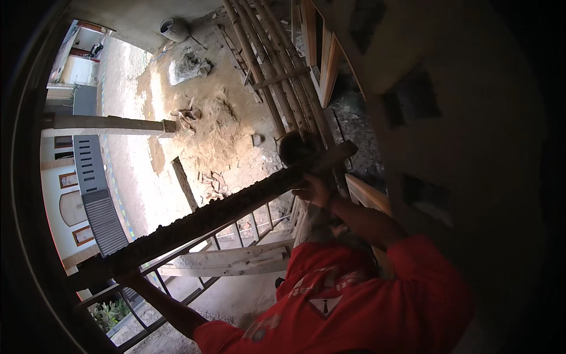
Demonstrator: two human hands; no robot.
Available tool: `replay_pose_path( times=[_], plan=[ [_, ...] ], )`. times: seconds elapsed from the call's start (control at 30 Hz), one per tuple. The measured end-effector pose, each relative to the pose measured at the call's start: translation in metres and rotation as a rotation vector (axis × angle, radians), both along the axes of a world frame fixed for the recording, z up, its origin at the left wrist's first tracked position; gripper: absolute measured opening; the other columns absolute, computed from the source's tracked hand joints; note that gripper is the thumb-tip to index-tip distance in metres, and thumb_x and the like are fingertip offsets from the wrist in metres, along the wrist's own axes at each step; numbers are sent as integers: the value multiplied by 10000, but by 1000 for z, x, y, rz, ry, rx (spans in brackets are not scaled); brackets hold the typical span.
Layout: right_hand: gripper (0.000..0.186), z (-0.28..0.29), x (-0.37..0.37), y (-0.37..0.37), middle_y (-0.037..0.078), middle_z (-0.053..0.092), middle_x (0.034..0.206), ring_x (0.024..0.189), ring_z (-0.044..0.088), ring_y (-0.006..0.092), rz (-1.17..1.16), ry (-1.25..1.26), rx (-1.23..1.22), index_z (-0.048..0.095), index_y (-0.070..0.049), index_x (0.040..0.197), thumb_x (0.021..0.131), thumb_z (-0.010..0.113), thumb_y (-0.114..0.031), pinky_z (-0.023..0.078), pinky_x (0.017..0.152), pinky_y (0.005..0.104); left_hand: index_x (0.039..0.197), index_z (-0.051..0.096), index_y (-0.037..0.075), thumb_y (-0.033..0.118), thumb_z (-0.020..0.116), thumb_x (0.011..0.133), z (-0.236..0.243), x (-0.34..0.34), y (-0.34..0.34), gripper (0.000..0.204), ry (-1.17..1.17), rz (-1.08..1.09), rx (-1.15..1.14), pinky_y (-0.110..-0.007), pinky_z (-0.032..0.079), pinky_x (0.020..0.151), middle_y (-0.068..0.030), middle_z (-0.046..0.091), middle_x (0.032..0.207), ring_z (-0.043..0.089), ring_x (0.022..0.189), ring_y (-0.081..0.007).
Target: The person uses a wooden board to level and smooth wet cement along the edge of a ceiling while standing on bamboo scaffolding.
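Note:
A long dark board [206, 218] with lumpy, mortar-like material along its upper edge slants across in front of me, its left end lower in the picture. My left hand [130, 277] grips the board's underside near that left end; its fingers are partly hidden in shadow. Close to the other end, my right hand [315, 190] is closed on the board's lower edge. Just beyond the right hand stands a dark bucket [295, 148], and its contents are too dark to make out.
Bamboo poles [271, 59] tied with a crosspiece run away at the upper right, beside a dark wall [471, 177] with openings. Below the board is a ladder-like metal frame [236, 233]. Far down lie sand [215, 121], broken bricks [213, 184] and a pale bucket [174, 29].

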State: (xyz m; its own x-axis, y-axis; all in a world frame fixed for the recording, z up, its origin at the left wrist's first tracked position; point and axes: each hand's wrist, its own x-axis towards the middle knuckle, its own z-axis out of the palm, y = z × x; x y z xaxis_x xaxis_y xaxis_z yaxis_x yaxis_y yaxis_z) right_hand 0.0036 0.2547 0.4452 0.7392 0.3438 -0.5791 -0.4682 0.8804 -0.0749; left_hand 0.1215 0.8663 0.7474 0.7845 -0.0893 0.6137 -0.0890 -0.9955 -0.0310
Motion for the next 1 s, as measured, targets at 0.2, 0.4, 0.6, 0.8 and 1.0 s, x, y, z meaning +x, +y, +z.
replay_pose_path(
  times=[0.2,0.4,0.6,0.8,1.0],
  plan=[
    [291,-92,48,55,52,600,826,658,593,202,71,139,37,539,-107,996,860,499,-361,419,424,254,1004,593,-7,119,632,702,36,-56,-62,330,-24,6,-592,-342,418,908,-113,605,1022,571,946,-220],
    [259,-170,78,79,17,587,685,533,556,129,116,119,107,558,-101,835,847,517,-356,448,426,238,1013,586,-10,101,639,701,32,-59,-158,336,-73,171,-28,-334,430,889,-120,609,1007,577,933,-213],
    [421,-209,97,42,150,553,940,864,531,282,246,206,-267,462,-57,1088,746,576,-275,425,731,407,1013,585,-1,127,691,668,-34,-33,-266,383,-71,352,121,-343,422,896,-124,604,1032,574,968,-218],
    [633,-356,123,-40,247,511,1105,1094,474,361,413,69,-1650,392,-75,1254,675,621,-193,357,955,429,821,619,25,151,747,609,-103,16,-363,278,-197,-168,-1030,-294,490,753,-109,630,884,610,796,-210],
    [531,-358,203,-69,234,524,1087,1061,488,353,358,-374,-2465,444,-91,1231,711,551,-120,373,942,379,890,604,54,149,701,595,-110,9,-386,325,-252,4,-317,-339,465,750,-84,613,908,588,813,-201]
  ],
)
